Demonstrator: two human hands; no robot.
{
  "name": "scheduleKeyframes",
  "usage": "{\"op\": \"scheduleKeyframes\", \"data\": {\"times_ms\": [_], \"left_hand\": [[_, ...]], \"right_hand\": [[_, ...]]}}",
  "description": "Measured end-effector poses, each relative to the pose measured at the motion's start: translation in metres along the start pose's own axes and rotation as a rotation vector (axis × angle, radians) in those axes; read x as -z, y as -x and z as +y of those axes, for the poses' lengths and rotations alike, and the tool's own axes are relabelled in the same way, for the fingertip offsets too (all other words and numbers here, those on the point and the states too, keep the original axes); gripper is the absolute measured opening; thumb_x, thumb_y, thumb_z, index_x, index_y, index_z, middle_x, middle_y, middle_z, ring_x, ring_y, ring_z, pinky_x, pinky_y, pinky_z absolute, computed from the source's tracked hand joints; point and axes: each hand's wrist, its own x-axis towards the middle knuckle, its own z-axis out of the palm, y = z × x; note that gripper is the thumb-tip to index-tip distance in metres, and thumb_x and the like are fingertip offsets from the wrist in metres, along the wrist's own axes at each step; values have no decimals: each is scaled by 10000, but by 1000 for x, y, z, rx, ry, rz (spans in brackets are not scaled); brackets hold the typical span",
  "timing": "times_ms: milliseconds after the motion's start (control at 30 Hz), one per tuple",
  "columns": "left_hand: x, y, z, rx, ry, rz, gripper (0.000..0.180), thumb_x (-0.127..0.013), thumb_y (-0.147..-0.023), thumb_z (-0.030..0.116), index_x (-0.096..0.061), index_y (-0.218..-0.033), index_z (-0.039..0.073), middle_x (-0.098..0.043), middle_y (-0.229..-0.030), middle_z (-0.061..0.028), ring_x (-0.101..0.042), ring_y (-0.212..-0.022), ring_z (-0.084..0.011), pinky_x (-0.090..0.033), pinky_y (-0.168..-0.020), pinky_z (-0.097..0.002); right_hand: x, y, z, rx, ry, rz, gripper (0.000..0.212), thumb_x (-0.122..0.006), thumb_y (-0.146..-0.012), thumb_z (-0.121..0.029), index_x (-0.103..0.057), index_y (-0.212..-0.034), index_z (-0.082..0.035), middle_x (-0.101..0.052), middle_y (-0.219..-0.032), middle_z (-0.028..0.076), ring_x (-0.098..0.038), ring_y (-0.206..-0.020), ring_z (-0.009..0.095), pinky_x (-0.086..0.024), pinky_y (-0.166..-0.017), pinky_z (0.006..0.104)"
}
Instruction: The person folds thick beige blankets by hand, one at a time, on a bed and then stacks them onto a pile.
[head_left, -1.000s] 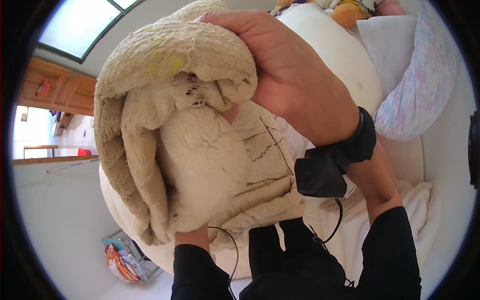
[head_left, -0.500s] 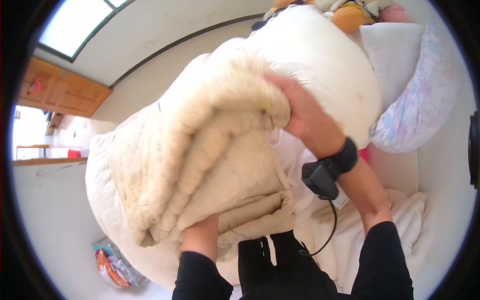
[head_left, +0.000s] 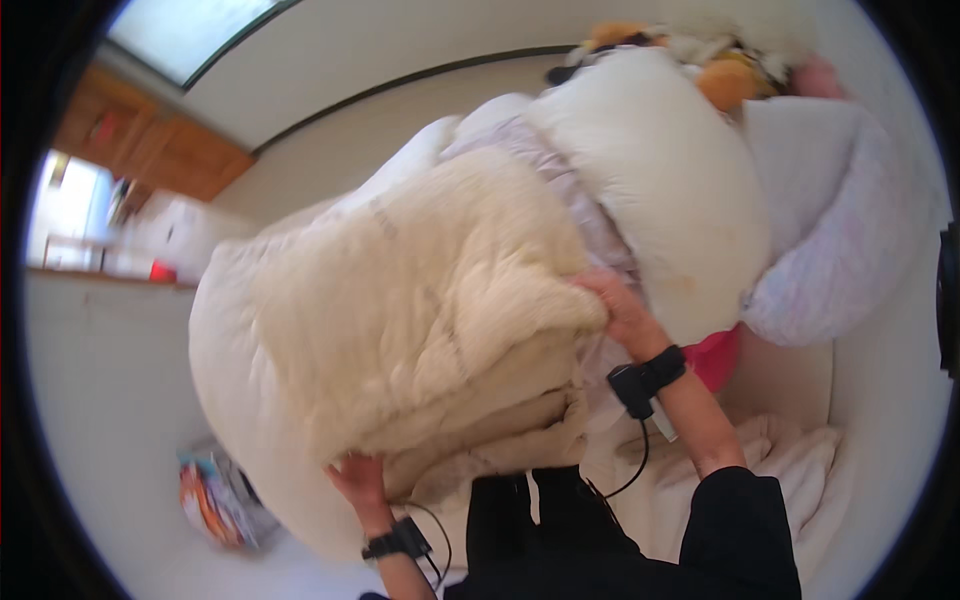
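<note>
A thick beige quilt (head_left: 420, 290), folded into a padded stack, lies in front of me on the white bedding. My right hand (head_left: 618, 308) has its fingers closed on the quilt's right edge, near the top layer's corner. At the near left corner, my left hand (head_left: 360, 482) grips the quilt's lower edge, its fingertips partly hidden by the fabric. Below the top layer, rolled folds show along the near side. Each of my wrists wears a black strapped device with a cable.
A plump white pillow or folded duvet (head_left: 655, 190) lies beyond on the right, beside a pastel-patterned cushion (head_left: 850, 270). Soft toys (head_left: 730, 85) are heaped at the far right. A pink item (head_left: 712, 358) shows near my right wrist. Bags (head_left: 215, 500) stand on the floor at left.
The quilt's top layer has come down flat over the stack. My right hand has moved lower and nearer; my left hand has come out from under the folds to the near left corner.
</note>
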Motion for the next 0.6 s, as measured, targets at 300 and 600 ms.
{"op": "scheduleKeyframes", "data": {"times_ms": [300,600], "left_hand": [[-83,-39,91,-108,-246,81,338,-529,-807,174,-514,-1093,-6,-578,-1072,-108,-555,-961,-230,-444,-845,-369],[-14,-22,65,-249,-662,222,467,-599,-774,147,-439,-1200,41,-575,-1016,-105,-558,-918,-192,-480,-771,-321]], "right_hand": [[-68,-11,-61,875,1071,-91,391,-552,-794,-79,-467,-1160,29,-545,-1099,98,-497,-1033,173,-389,-888,281],[11,7,40,188,106,68,379,-580,-794,-142,-512,-1128,23,-591,-1045,95,-540,-966,160,-434,-805,286]]}}
